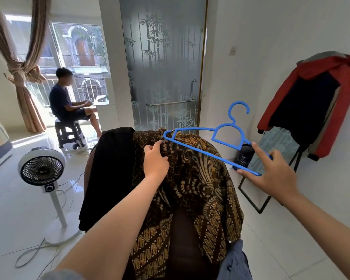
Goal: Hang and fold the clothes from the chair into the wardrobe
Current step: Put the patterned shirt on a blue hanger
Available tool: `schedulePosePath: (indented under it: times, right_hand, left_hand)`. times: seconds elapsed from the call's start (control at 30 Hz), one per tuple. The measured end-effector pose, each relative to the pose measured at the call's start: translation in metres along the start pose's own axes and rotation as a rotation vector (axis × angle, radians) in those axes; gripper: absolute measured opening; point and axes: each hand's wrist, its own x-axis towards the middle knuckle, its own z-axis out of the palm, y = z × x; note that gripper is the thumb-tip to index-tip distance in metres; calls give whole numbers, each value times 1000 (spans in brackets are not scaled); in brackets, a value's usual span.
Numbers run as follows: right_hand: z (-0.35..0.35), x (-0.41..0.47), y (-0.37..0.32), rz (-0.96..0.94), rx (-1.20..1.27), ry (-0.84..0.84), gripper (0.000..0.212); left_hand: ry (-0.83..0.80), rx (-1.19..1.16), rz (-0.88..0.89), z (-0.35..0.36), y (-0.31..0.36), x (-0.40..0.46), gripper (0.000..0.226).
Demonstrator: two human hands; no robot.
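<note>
Batik shirt (200, 178), gripped by left hand (156, 160); right hand (271, 174) holds thin blue hanger (220, 146).

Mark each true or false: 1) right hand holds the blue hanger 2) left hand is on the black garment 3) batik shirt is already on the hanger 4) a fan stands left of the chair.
1) True: the right hand grips the blue hanger at one end.
2) False: the left hand pinches the batik shirt near its collar; the black garment hangs beside it.
3) False: the shirt is draped over the chair, the hanger above it.
4) True: a white fan stands on the floor there.
</note>
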Motion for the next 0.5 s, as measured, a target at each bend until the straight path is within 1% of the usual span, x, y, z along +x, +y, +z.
schedulePosePath:
  times: [0.17, 0.3, 0.5]
  right_hand:
    - [1, 1, 9, -13, -36, -13, 94]
    - [8, 0, 6, -25, -29, -34, 94]
    - [21, 4, -4, -67, -13, -83, 96]
  left_hand:
    - [4, 12, 25, 8, -10, 1, 58]
    - [-30, 38, 57, 3, -34, -14, 58]
    - [-85, 113, 32, -11, -78, -42, 56]
